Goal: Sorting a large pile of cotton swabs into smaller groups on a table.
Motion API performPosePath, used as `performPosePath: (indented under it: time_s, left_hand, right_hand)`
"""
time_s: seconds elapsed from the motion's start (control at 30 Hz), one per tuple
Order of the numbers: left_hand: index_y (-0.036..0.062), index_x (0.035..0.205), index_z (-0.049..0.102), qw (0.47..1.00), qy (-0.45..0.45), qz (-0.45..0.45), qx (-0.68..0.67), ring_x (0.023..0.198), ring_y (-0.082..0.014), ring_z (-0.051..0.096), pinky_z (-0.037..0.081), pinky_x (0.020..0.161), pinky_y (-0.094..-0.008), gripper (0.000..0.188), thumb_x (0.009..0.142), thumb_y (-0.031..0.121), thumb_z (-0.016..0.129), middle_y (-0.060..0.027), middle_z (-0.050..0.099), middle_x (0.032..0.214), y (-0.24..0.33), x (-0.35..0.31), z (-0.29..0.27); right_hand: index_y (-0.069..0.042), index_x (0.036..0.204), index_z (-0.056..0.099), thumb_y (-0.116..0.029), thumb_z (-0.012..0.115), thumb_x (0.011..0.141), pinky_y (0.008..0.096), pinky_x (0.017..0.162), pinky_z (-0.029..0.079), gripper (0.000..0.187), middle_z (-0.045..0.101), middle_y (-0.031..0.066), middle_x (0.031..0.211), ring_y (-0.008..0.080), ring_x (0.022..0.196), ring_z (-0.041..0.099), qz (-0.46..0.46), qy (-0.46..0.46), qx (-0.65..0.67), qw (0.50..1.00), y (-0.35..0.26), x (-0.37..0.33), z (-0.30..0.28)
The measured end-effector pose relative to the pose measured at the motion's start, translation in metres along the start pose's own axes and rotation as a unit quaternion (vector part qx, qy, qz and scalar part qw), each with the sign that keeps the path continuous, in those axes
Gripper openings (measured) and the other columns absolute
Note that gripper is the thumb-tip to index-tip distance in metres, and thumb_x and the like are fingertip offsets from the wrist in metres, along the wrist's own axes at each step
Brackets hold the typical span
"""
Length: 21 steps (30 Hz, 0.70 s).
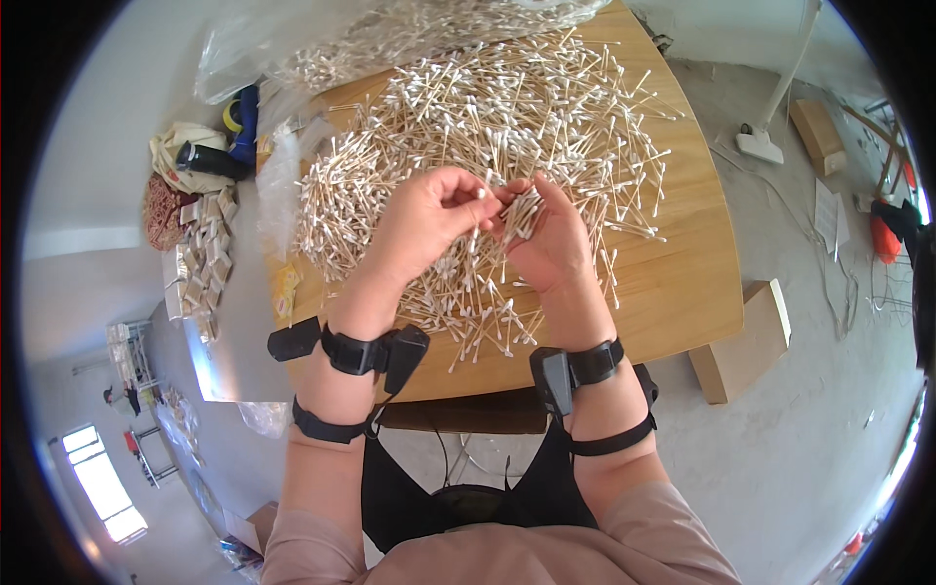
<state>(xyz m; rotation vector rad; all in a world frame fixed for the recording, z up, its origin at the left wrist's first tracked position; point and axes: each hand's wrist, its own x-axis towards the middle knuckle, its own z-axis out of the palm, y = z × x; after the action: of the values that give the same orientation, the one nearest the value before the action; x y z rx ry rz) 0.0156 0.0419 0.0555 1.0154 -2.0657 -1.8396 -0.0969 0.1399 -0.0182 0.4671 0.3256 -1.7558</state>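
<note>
A wide heap of loose cotton swabs (487,107), with white tips and pale wooden sticks, covers much of the wooden table (682,263). Over the near part of the heap, my right hand (556,239) cups a small bunch of cotton swabs (524,212) in its curled fingers. My left hand (424,219) is beside it, thumb and forefinger pinched on a cotton swab whose white tip (482,194) shows at the fingertips. The two hands meet at the fingers, which hides part of the bunch.
A clear plastic bag (322,54) of more swabs lies at the table's far edge. To the left are a black bottle (210,159), a yellow packet (285,290) and several small packed bundles (205,258). A cardboard box (746,346) stands on the floor at right.
</note>
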Motion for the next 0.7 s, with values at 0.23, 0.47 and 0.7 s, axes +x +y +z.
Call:
performPosePath:
  time_s: [0.23, 0.47, 0.7]
  left_hand:
    - [-0.0013, 0.104, 0.059, 0.997, -0.005, 0.006, 0.074, 0.075, -0.0119, 0.066, 0.050, 0.065, -0.0210, 0.016, 0.089, 0.001, 0.063, -0.0064, 0.068, 0.085, 0.004, 0.002, 0.016]
    - [0.0000, 0.113, 0.054, 0.998, -0.011, -0.052, -0.040, 0.078, -0.0182, 0.068, 0.056, 0.067, -0.0266, 0.021, 0.093, 0.007, 0.059, -0.0121, 0.068, 0.089, -0.007, 0.000, 0.000]
    - [0.0019, 0.120, 0.052, 0.992, -0.013, -0.075, -0.104, 0.085, -0.0206, 0.068, 0.057, 0.072, -0.0306, 0.026, 0.095, 0.010, 0.055, -0.0134, 0.067, 0.096, 0.000, -0.005, 0.001]
  right_hand:
    - [-0.007, 0.092, 0.056, -0.033, 0.041, 0.101, 0.0359, 0.066, 0.049, 0.032, 0.061, 0.0097, 0.090, 0.0234, 0.077, 0.060, 0.011, -0.053, -0.009, 0.998, -0.003, -0.001, -0.005]
    - [-0.002, 0.093, 0.055, -0.033, 0.040, 0.101, 0.0432, 0.077, 0.052, 0.035, 0.061, 0.0189, 0.099, 0.0306, 0.087, 0.062, 0.023, -0.085, -0.007, 0.996, 0.000, 0.006, -0.009]
    - [-0.001, 0.094, 0.055, -0.032, 0.040, 0.101, 0.0442, 0.084, 0.052, 0.036, 0.061, 0.0207, 0.102, 0.0323, 0.094, 0.061, 0.013, -0.074, 0.007, 0.997, -0.003, -0.002, -0.002]
